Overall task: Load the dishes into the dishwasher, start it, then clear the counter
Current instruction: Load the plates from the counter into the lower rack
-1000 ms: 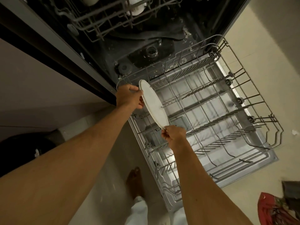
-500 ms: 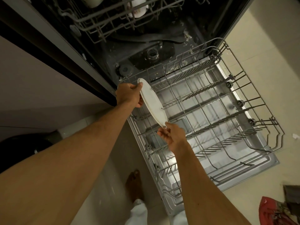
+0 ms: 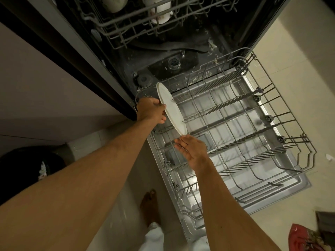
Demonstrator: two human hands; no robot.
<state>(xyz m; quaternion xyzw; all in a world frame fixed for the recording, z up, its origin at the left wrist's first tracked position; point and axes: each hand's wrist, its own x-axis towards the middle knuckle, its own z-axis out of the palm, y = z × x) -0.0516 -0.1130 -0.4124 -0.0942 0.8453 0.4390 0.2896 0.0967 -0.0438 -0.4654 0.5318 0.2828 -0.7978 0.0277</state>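
Note:
A white plate (image 3: 170, 107) stands on edge at the left side of the pulled-out lower rack (image 3: 290, 124) of the open dishwasher (image 3: 181, 57). My left hand (image 3: 151, 109) grips the plate's left rim, fingers curled round it. Just below the plate's near rim, my right hand (image 3: 192, 151) is open with straight fingers, its fingertips at or barely off the edge. The rest of the lower rack holds no dishes. White cups (image 3: 159, 9) sit upside down in the upper rack (image 3: 145, 26).
The dishwasher door (image 3: 272, 194) lies flat under the rack, over a pale tiled floor (image 3: 299, 51). A cabinet front (image 3: 45, 98) is at left, a dark bin (image 3: 27, 171) below it. My bare foot (image 3: 150, 207) stands beside the door. A red cloth (image 3: 304, 240) lies at bottom right.
My right hand let go of the plate's near rim and opened, dropping slightly away. The plate has settled lower into the rack's left side, still held by my left hand.

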